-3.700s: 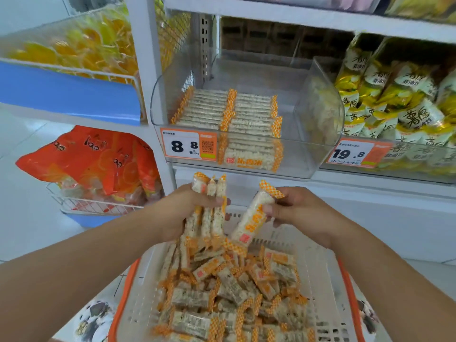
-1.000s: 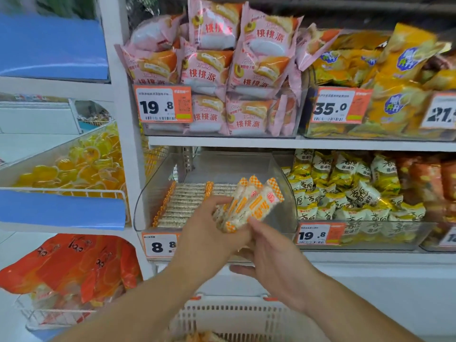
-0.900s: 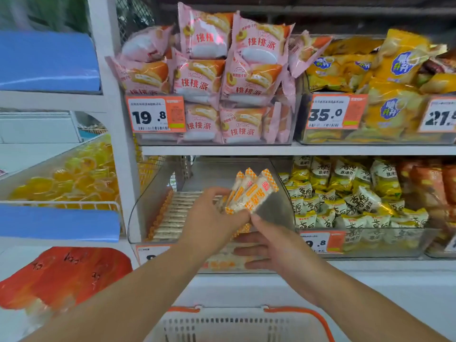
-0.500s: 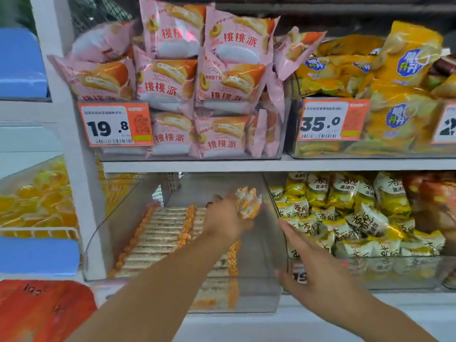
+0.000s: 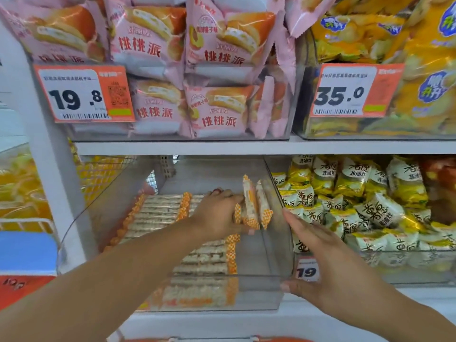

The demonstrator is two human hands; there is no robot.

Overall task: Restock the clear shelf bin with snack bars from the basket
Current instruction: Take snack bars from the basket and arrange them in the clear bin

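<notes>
White shelving carries a clear bin (image 5: 276, 243) between pink bags (image 5: 217, 104) above and yellow packets (image 5: 370, 213) just beside it. Left hand (image 5: 219, 213), reaching inside over rows (image 5: 158, 213) lying flat, clamps upright bars (image 5: 254, 206). Right hand (image 5: 328, 262), fingers straight, presses the bin's outer corner.

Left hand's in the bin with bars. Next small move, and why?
Probably lower the held bars onto the bare floor of the clear bin right of the laid rows, then release: the left hand grips them upright while the right hand touches the bin's corner.
</notes>
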